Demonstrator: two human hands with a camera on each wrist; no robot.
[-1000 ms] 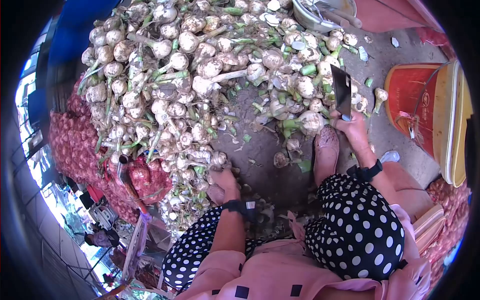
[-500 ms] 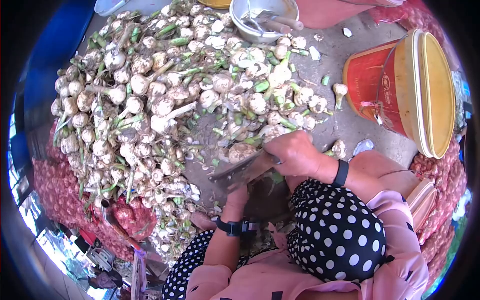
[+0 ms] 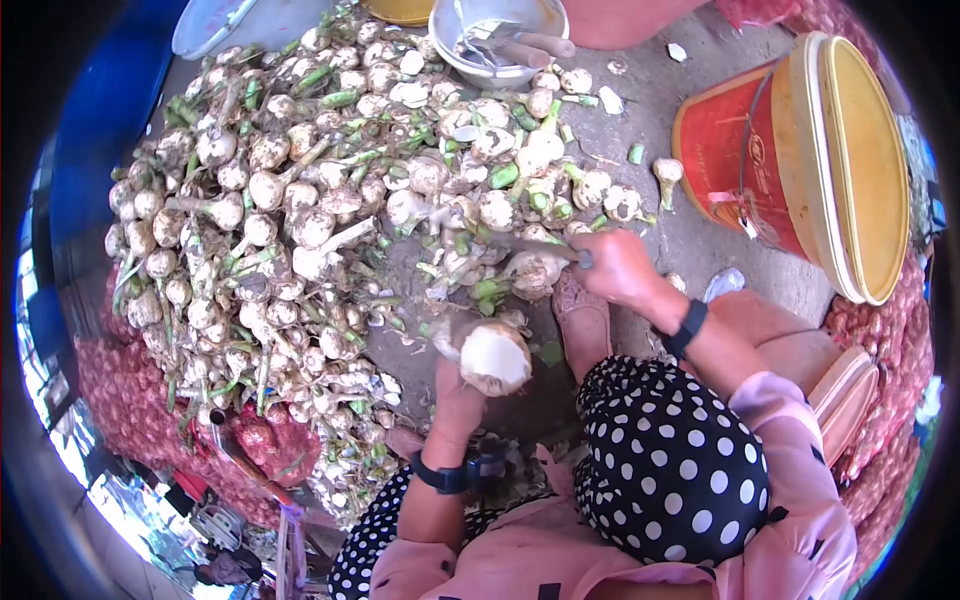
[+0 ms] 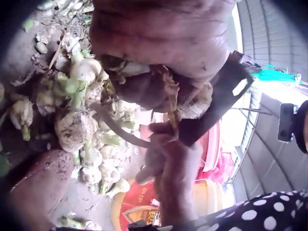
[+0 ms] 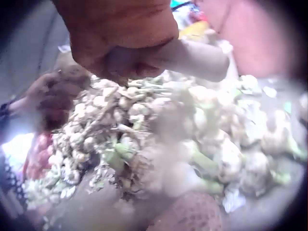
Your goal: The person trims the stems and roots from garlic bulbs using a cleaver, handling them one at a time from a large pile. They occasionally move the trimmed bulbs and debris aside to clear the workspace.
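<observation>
My left hand point(image 3: 460, 400) grips a large garlic bulb point(image 3: 495, 362) whose flat white cut face is turned up. In the left wrist view that hand point(image 4: 159, 38) shows from close by, fingers curled round the bulb. Off to the right, my right hand point(image 3: 622, 268) grips a knife point(image 3: 530, 245) by its handle, its blurred blade reaching left over the heap's near edge. Its pale handle end point(image 5: 204, 61) sticks out past the fist in the right wrist view. A heap of garlic bulbs with stems point(image 3: 290, 200) spreads in front, with another bulb point(image 3: 535, 272) just under the knife.
At the back stands a metal bowl point(image 3: 470, 65) with tools in it. A red and yellow bucket point(image 3: 735, 150) stands to the right. Red net bags point(image 3: 130, 400) of bulbs lie left, and a shoe point(image 3: 583, 315) sits between my hands. A metal pipe point(image 3: 235, 450) rises at lower left.
My right hand swung the knife left across to the left hand, then drew back up and right. My left hand came from the heap's edge; the bulb's white cut face now shows.
</observation>
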